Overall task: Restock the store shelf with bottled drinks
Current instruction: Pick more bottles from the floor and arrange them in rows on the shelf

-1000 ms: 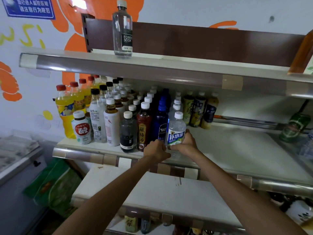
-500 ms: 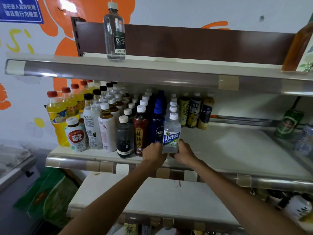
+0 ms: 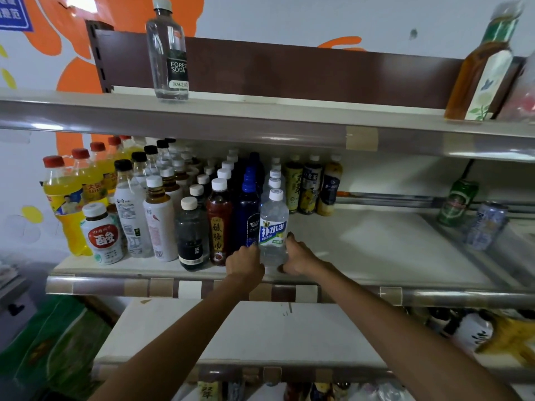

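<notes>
Your left hand (image 3: 244,263) and right hand (image 3: 298,256) both grip the clear water bottle (image 3: 273,227) upright at the middle shelf's (image 3: 390,250) front edge, touching the dark blue bottle (image 3: 248,215).

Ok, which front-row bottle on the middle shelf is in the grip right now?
The clear bottle with the blue-and-white label, rightmost in the front row, beside the dark blue bottle. Left grip and right grip both hold its lower part.

Both bare forearms reach forward, converging at the middle shelf's (image 3: 405,295) front edge; left hand (image 3: 244,263) curls round the clear bottle's (image 3: 273,224) lower left side; right hand (image 3: 298,259) grips its lower right, thumb raised
</notes>
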`<control>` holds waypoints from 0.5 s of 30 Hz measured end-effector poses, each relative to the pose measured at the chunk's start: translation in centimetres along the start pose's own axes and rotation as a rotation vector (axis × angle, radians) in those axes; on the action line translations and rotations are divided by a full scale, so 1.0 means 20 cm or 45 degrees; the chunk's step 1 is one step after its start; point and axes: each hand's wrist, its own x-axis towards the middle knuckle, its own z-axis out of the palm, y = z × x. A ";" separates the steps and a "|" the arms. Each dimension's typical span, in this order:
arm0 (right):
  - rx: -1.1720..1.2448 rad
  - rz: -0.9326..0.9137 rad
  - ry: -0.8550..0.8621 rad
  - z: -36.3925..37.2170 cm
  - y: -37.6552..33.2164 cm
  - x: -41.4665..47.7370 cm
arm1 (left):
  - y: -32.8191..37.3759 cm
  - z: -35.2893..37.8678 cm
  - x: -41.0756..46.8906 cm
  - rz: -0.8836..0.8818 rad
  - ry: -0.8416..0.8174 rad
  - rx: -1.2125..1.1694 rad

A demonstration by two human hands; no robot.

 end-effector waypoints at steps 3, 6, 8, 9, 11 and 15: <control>-0.067 0.000 -0.002 -0.01 0.03 -0.04 | 0.01 0.00 -0.02 -0.028 -0.050 0.058; -0.121 -0.001 -0.018 -0.03 0.05 -0.08 | 0.03 -0.04 -0.02 -0.015 -0.098 0.091; -0.154 -0.020 0.007 -0.04 0.05 -0.10 | 0.03 -0.06 -0.03 0.009 -0.124 0.109; -0.175 -0.028 0.023 -0.04 0.04 -0.11 | 0.02 -0.07 -0.03 0.036 -0.135 0.118; -0.184 -0.045 0.049 -0.05 0.02 -0.13 | 0.00 -0.07 -0.06 0.088 -0.184 0.102; -0.152 -0.031 0.126 -0.03 -0.06 -0.20 | -0.06 -0.06 -0.09 0.239 -0.306 0.111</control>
